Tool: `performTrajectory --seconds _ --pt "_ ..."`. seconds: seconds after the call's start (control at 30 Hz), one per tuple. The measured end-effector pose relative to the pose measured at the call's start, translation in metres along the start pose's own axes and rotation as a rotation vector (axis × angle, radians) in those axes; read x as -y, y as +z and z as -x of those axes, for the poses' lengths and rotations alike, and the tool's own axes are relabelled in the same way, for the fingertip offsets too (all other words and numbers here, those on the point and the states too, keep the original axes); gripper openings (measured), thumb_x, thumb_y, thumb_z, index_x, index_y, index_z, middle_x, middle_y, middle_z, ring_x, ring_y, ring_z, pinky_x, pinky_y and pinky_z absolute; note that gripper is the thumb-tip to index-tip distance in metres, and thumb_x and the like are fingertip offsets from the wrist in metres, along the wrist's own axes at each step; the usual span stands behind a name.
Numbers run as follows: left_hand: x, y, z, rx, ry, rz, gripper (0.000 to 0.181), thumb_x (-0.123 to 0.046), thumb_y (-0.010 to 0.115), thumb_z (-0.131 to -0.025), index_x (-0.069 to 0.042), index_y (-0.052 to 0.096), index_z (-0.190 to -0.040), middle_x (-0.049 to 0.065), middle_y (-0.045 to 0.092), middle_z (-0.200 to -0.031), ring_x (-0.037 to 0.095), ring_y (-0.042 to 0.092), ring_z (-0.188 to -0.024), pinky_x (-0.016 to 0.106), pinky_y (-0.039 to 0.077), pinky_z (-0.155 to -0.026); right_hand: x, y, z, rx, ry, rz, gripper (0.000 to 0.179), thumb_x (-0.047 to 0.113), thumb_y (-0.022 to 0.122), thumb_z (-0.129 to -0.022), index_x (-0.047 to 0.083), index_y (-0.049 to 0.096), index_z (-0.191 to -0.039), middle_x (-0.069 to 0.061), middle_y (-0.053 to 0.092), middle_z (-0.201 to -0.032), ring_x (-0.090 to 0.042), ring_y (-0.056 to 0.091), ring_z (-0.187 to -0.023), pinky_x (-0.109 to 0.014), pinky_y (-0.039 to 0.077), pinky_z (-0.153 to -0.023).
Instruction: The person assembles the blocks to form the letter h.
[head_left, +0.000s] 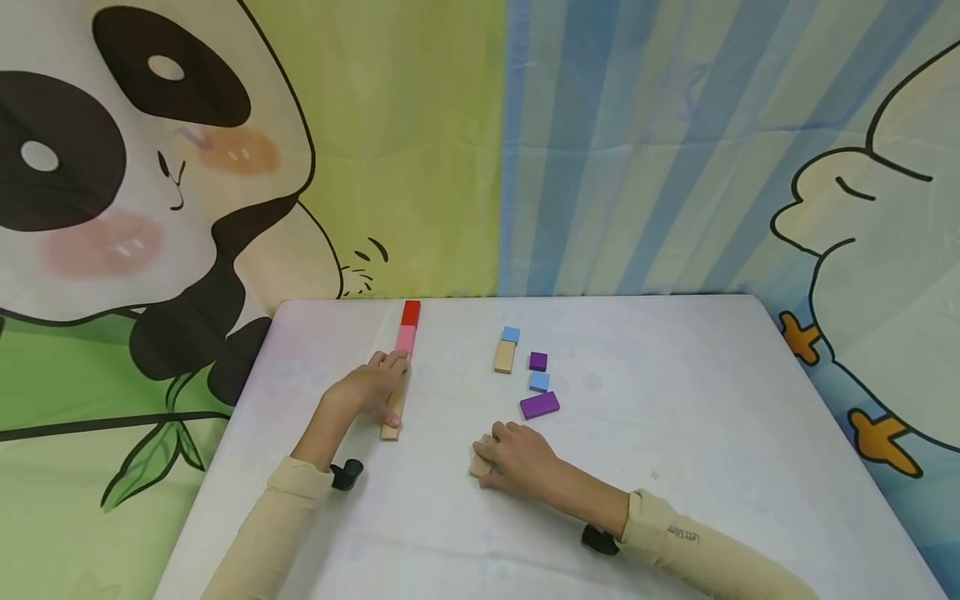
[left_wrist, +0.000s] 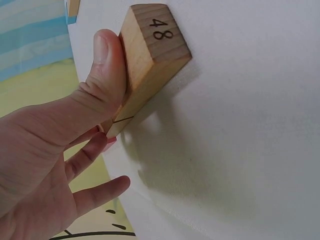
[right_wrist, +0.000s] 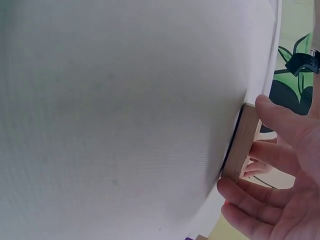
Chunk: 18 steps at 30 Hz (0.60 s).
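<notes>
Wooden block (head_left: 481, 466) gripped in the right hand (head_left: 521, 458), the left hand (head_left: 372, 387) pinched a row of blocks (head_left: 406, 338); uneven pressure could have skewed it.

Cartoon panda backdrop (head_left: 450, 150) behind white table (head_left: 675, 417)

Huge panda (head_left: 172, 192) there on the left of the backdrop (head_left: 420, 167), leafy sprig (head_left: 142, 471) below! Blue stripes (head_left: 577, 150) run beside a pale, orange-footed figure (head_left: 892, 292), all behind this white tabletop (head_left: 675, 417).
</notes>
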<state>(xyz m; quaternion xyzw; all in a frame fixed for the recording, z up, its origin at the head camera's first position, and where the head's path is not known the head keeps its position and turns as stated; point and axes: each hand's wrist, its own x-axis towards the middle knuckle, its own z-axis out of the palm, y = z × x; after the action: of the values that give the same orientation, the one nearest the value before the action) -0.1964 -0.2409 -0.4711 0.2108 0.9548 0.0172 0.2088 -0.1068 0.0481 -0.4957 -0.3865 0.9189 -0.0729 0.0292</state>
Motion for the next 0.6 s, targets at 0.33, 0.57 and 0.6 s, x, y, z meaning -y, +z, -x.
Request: performTrajectory --seconds 0.33,0.57,0.6 --pt "0.002 0.004 -0.002 -0.005 0.005 0.01 0.106 -0.045 0.085 -0.065 -0.001 0.031 -0.145 0.017 0.024 -0.156 0.038 0.033 -0.136 0.052 0.046 -0.103 -0.001 0.002 0.001 0.014 -0.006 -0.092 0.042 0.037 0.078 -0.079 0.017 0.071 -0.115 -0.005 0.058 -0.094 -0.009 0.047 -0.074 -0.018 0.04 -0.06" --pt "0.002 0.003 -0.002 -0.004 0.003 0.003 0.106 -0.046 0.084 -0.065 -0.001 0.032 -0.145 0.016 0.023 -0.158 0.037 0.034 -0.136 0.051 0.045 -0.104 -0.008 -0.005 -0.007 -0.049 -0.094 -0.151 0.038 0.027 0.078 -0.081 0.013 0.072 -0.116 -0.013 0.064 -0.113 -0.018 0.063 -0.094 -0.025 0.056 -0.077" --pt "0.003 0.003 -0.002 -0.002 0.001 0.005 0.106 -0.046 0.084 -0.065 -0.001 0.032 -0.145 0.016 0.023 -0.158 0.037 0.033 -0.136 0.051 0.045 -0.104 -0.01 -0.006 -0.011 -0.054 -0.089 -0.17 0.039 0.026 0.077 -0.082 0.011 0.071 -0.117 -0.014 0.064 -0.115 -0.019 0.064 -0.095 -0.026 0.056 -0.077"
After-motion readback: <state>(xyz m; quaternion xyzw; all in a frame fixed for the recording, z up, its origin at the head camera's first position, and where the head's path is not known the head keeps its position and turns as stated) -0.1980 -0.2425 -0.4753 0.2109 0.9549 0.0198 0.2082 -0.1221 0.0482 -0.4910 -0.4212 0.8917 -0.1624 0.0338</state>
